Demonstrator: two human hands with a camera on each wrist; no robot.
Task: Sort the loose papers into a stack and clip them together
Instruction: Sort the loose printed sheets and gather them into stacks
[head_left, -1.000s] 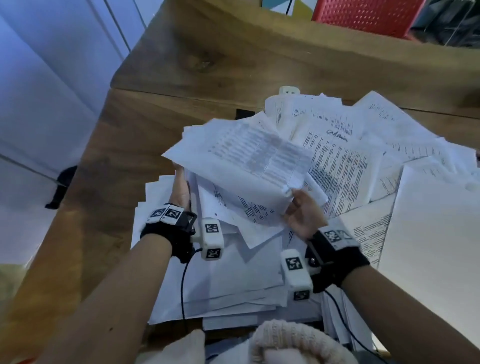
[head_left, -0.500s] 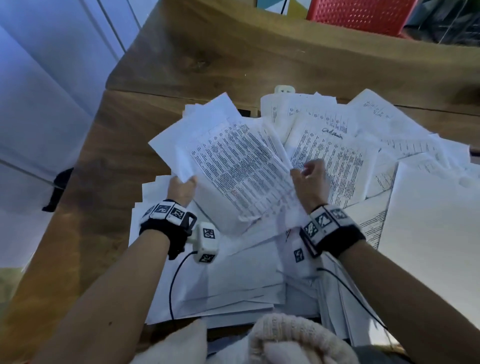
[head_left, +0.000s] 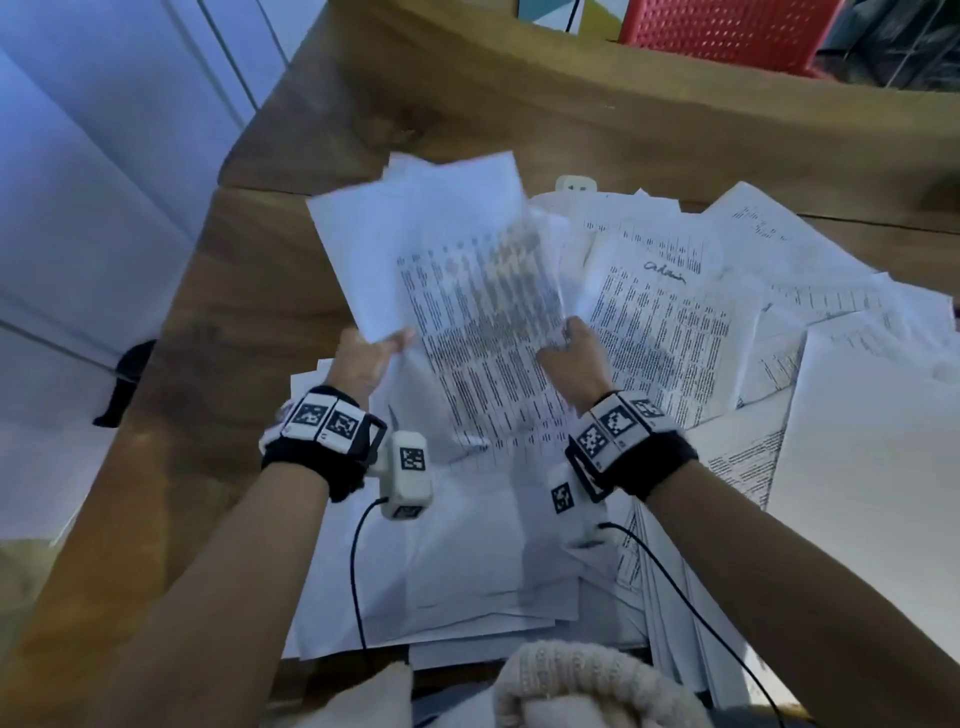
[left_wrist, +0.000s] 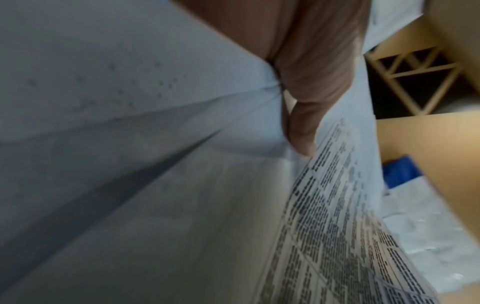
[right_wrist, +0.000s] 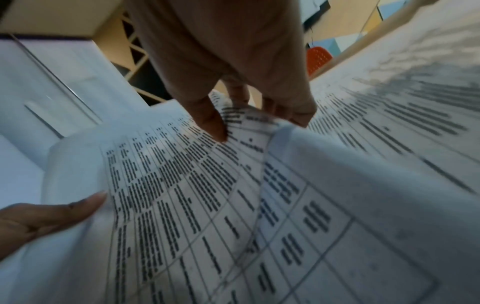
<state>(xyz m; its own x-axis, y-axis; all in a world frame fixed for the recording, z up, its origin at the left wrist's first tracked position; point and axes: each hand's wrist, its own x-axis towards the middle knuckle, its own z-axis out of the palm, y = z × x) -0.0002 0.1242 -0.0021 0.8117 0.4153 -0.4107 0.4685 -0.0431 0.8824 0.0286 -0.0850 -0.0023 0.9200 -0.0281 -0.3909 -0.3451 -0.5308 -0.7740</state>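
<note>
I hold a bundle of printed sheets (head_left: 467, 312) raised above the table, tilted away from me. My left hand (head_left: 369, 358) grips its lower left edge, thumb on top; in the left wrist view the fingers (left_wrist: 303, 127) pinch the paper (left_wrist: 155, 185). My right hand (head_left: 571, 358) pinches the right edge of the top printed sheet (right_wrist: 207, 195), with a fingertip (right_wrist: 213, 125) pressing on the text. Many loose papers (head_left: 727, 312) lie scattered across the wooden table (head_left: 249, 322). No clip is visible.
A flatter pile of sheets (head_left: 467, 571) lies under my wrists near the table's front edge. A raised wooden ledge (head_left: 571, 104) runs along the back, with a red chair (head_left: 727, 31) behind it. A white socket (head_left: 574, 184) sits at the ledge. Bare wood shows on the left.
The bundle has swung up and turned more upright, further from me. My right hand moved from its underside to its right edge, and my left hand rose with it.
</note>
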